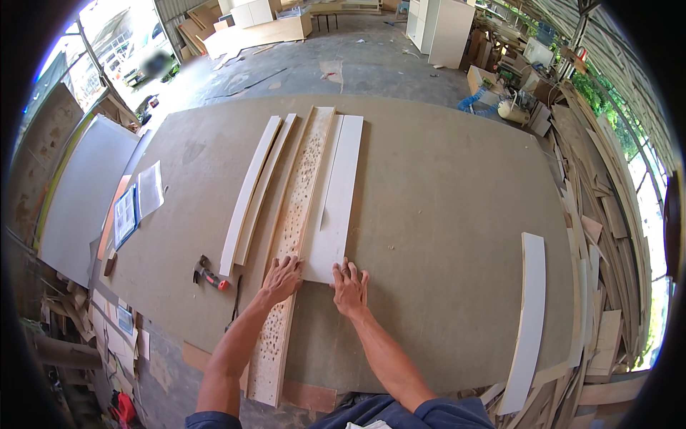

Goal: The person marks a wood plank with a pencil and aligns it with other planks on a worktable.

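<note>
steady the white board [339,207] beside the pitted plank [295,207], left hand [282,278] resting there unclenched, right hand's [349,289] grip unclear.

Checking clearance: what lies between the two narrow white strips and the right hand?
In the head view, left to right: the speckled board, the left hand over it, then the white board.

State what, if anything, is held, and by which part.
The right hand touches the near right corner of the white panel; the left hand rests on the speckled board. Whether either grips is unclear.
</note>
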Available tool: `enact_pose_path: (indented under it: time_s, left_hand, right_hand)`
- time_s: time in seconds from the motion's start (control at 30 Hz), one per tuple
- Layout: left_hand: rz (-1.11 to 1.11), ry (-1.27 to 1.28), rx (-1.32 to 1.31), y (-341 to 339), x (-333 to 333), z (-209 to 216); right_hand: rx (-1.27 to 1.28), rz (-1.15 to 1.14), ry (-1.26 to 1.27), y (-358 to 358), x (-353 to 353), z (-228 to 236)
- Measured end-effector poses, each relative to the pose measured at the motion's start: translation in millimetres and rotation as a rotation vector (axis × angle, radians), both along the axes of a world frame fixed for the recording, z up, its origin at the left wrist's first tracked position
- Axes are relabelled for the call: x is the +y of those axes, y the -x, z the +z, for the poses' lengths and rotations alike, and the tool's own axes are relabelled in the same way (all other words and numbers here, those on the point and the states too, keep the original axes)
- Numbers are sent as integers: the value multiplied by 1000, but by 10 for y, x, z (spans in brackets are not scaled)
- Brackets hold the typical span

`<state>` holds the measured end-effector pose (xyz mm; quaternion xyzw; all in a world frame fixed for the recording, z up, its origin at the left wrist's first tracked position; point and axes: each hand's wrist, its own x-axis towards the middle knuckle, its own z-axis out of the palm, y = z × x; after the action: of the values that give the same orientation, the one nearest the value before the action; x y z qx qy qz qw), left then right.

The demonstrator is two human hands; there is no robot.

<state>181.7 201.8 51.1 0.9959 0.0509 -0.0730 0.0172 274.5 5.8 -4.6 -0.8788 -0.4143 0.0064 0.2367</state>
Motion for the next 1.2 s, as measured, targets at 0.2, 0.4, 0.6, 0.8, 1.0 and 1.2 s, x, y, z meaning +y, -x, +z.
enact_pose_path:
  time_s: [0.2,0.4,0.6,0.8,1.0,1.2]
  left_hand:
    - [25,4,29,-151,54,31]
    - [30,-16,21,-280,115,68]
    - [27,-21,22,-397,204,-24]
    - [26,-47,1,-523,255,-3]
    - [23,-53,35,-613,303,24]
    - [33,-44,40,-703,343,-4]
  right_hand:
    - [15,-12,39,-140,81,10]
    - [31,-14,49,-273,152,73]
    - [25,-27,35,-386,224,79]
    - [-5,-46,16,-517,297,91]
    - [8,-34,43,-616,343,67]
    - [-6,-54,-13,-700,396,1]
